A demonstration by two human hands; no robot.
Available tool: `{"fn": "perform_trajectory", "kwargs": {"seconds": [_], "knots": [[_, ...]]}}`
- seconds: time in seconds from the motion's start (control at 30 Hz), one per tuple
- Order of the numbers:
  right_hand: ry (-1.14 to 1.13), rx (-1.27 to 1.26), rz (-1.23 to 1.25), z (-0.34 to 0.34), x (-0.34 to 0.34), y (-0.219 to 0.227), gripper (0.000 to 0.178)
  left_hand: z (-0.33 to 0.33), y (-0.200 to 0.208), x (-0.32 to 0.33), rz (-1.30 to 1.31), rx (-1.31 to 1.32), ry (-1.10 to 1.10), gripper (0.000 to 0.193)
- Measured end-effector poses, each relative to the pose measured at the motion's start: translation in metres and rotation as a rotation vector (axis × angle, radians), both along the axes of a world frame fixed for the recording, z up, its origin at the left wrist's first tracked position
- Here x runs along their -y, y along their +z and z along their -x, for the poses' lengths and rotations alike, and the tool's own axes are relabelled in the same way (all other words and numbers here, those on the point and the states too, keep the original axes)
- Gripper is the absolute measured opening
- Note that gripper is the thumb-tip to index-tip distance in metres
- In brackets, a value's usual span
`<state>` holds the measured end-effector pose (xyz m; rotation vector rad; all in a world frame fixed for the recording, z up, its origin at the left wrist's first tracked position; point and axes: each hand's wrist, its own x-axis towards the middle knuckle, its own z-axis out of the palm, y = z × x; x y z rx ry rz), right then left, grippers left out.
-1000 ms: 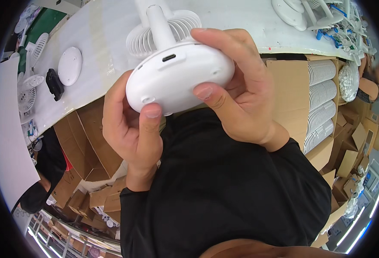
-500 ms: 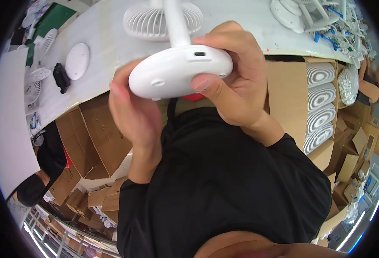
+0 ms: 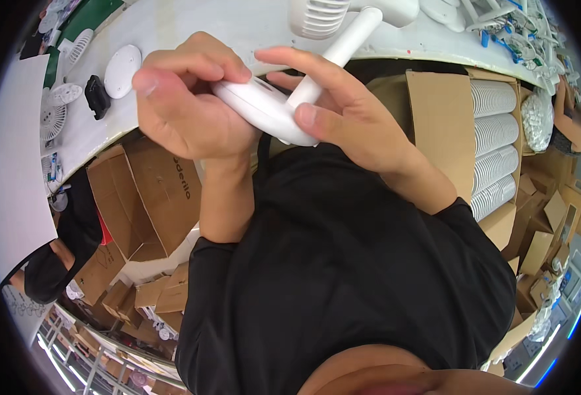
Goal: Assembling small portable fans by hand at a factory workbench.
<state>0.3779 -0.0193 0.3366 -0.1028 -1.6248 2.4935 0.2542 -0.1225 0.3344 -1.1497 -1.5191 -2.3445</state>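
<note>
A white desk fan [image 3: 254,105] is held tilted in front of my chest, at the near edge of the table. Its round base points toward me, and the stem runs up and right to the fan head at the top of the view. My left hand [image 3: 195,99] pinches the left rim of the base between fingers and thumb. At the foot of the stem, my right hand [image 3: 353,108] has its thumb on the base and its fingers reaching behind the stem. The ends of some right fingers show beyond it, apart from the base.
On the white table [image 3: 165,33] lie a white oval base plate [image 3: 123,71], a black part [image 3: 97,97] and more fans at left. White fan parts with blue pieces [image 3: 501,39] crowd the far right. Cartons stand below; one holds stacked white grilles [image 3: 495,135]. Other people are at both sides.
The fan has turned: its underside with the port slot faced me, now the base shows edge-on. The fan head has swung right. My left hand has closed on the base's rim.
</note>
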Motion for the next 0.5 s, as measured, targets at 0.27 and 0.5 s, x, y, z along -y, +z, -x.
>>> {"fn": "perform_trajectory", "kwargs": {"seconds": [0.27, 0.5], "knots": [[0.251, 0.109, 0.257, -0.003, 0.007, -0.006, 0.059, -0.016, 0.018, 0.02, 0.298, -0.384, 0.098, 0.057], [0.201, -0.148, 0.284, 0.001, 0.024, -0.027, 0.069, -0.009, 0.007, 0.02, 0.147, 0.114, 0.132, 0.056]]}}
